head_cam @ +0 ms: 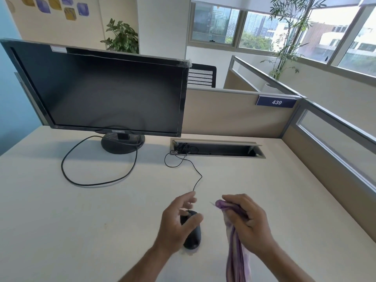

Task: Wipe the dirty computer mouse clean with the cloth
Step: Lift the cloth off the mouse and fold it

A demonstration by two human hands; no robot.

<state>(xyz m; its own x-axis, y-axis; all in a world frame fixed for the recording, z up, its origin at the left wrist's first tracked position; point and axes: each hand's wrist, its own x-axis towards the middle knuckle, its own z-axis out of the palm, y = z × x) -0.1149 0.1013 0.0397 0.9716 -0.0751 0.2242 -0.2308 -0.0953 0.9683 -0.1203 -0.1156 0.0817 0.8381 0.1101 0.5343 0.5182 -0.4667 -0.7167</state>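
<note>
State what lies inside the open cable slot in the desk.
Thin black cables sit at the left end of the rectangular metal cable slot; one leads to the black computer mouse. The dark interior hides anything deeper.

This is an office cubicle: a pale table [61, 200] carries a dark monitor [101, 88], beige partitions [234, 115] fence it in, one bearing a blue number plate [276, 102] reading 439, with a mesh chair [200, 75] behind.

Hands [177, 222] perhaps on mouse [193, 235], cloth [237, 251]
</note>
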